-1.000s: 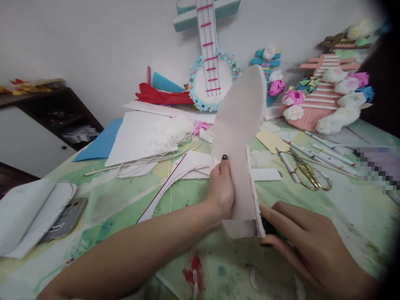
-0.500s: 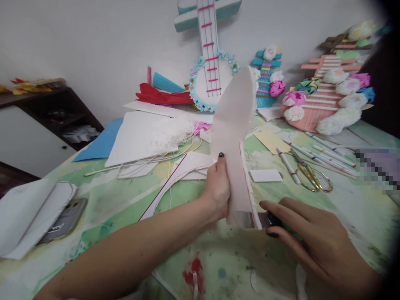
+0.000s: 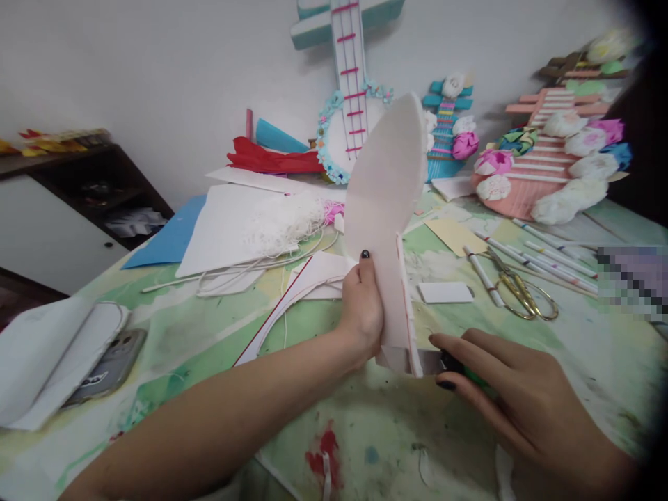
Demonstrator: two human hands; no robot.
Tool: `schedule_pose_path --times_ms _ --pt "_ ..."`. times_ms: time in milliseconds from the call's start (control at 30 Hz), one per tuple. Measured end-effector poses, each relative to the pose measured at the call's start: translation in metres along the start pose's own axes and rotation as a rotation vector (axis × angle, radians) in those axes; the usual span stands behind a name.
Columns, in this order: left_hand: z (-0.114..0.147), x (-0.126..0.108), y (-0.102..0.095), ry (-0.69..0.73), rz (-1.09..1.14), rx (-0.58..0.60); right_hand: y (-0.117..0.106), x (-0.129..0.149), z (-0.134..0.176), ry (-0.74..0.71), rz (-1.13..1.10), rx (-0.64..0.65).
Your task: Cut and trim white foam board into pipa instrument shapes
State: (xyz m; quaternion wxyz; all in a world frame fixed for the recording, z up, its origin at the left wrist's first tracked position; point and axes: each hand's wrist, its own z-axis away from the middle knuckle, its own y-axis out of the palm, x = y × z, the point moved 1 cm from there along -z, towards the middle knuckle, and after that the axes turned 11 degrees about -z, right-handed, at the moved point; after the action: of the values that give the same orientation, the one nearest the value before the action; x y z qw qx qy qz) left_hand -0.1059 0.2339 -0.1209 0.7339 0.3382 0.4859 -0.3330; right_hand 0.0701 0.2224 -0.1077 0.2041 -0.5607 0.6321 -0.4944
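My left hand (image 3: 362,306) is closed around a white foam board piece (image 3: 383,181), thumb flat on its face. The piece stands upright, with a broad rounded top and a narrow straight neck; a red line runs along the neck's right edge. In my right hand (image 3: 511,383) is a utility knife (image 3: 454,363) with a dark and green handle, gripped between thumb and fingers. Its wide metal blade lies across the neck's lower end, against the foam's right edge and partly behind the board.
Gold scissors (image 3: 522,292) and several white markers (image 3: 553,268) lie at right. White string (image 3: 292,219) and cut foam pieces (image 3: 292,292) are behind my left arm. A phone (image 3: 107,369) lies at left. Decorated model instruments (image 3: 355,104) stand along the wall.
The foam piece has shifted slightly left, its top turning a little more toward me. My right hand and the knife have moved slightly left and up with it.
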Motion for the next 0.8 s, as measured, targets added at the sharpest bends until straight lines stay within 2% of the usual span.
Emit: schedule_pose_path --times_ms 100,367,700,800 --pt "-0.0005 0.0056 0.0016 0.044 -0.036 -0.01 -0.0002 0.0026 -0.0011 0.005 -0.001 -0.002" --pt "0.0075 0.0036 0.0057 0.027 -0.115 -0.005 -0.0003 0.0074 -0.004 -0.012 0.026 -0.012" --pt "0.0042 0.0098 0.0055 0.024 0.001 0.021 -0.0023 0.0043 -0.0027 -0.019 0.015 -0.016" --pt "0.0077 0.0042 0.0058 -0.029 0.003 0.004 -0.0018 0.0032 -0.0023 -0.012 0.017 -0.017"
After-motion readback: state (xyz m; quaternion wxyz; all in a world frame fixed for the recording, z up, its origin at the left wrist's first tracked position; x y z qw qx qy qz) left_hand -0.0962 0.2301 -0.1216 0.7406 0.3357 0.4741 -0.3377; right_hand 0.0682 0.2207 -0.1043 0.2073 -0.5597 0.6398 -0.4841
